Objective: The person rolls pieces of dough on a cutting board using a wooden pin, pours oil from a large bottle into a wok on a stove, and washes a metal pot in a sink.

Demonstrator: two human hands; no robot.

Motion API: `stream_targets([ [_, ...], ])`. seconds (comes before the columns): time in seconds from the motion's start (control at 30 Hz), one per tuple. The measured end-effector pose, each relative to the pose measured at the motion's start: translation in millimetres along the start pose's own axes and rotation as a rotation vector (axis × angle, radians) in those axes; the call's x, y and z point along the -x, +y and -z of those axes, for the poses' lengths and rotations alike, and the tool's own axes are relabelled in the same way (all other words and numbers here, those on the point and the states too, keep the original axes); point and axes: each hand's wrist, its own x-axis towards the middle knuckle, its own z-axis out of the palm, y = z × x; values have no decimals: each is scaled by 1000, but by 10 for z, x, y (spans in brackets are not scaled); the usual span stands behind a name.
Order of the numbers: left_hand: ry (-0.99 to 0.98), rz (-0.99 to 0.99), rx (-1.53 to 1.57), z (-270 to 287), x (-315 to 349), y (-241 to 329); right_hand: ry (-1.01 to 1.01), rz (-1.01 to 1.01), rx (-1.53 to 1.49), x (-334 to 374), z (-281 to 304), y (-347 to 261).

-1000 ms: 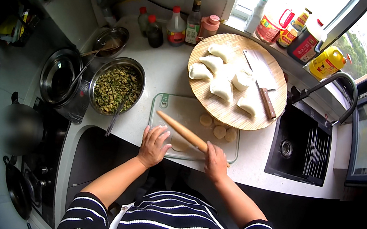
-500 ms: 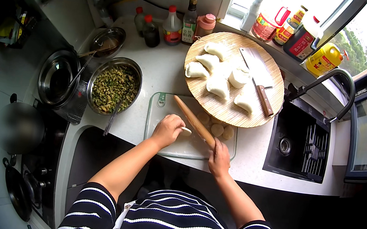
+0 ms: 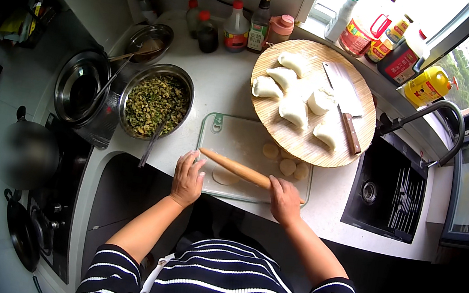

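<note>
A wooden rolling pin [image 3: 237,167] lies aslant over the pale cutting board [image 3: 230,132]. My right hand [image 3: 285,201] is closed around its right end. At the board's left edge, my left hand [image 3: 188,179] has its fingers stretched out, holding nothing, just below the pin's left tip. Between my hands a flat dough disc [image 3: 225,176] rests on the board under the pin. Several small dough rounds [image 3: 288,166] sit on the board's right side, partly beneath the rim of a round bamboo board [image 3: 263,116], which carries several folded dumplings [image 3: 294,112] and a cleaver [image 3: 347,112].
A steel bowl of chopped green filling [image 3: 156,104] with a utensil stands left of the board, beside more steel bowls [image 3: 81,87]. Sauce bottles [image 3: 237,28] line the back wall, others the windowsill. A black sink [image 3: 368,192] is at right, a dark pan [image 3: 22,236] lower left.
My left hand has laid the dough disc on the board and opened, moving left. The right hand has swung the rolling pin flatter across the board, over the disc. The view has shifted slightly.
</note>
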Motion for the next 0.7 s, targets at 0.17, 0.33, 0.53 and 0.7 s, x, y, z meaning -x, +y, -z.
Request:
stream_targets([
  [0.17, -409, 127, -134, -148, 83, -95, -150, 129, 217, -284, -159, -208],
  [0.33, -442, 171, -202, -168, -225, -41, -234, -41, 201, -456, -254, -184],
  [0.53, -535, 81, -202, -65, 423, -99, -280, 220, 216, -65, -158, -209],
  [0.7, -429, 325, -179, -241, -317, -145, -281, -87, 167, -750, -386, -70],
])
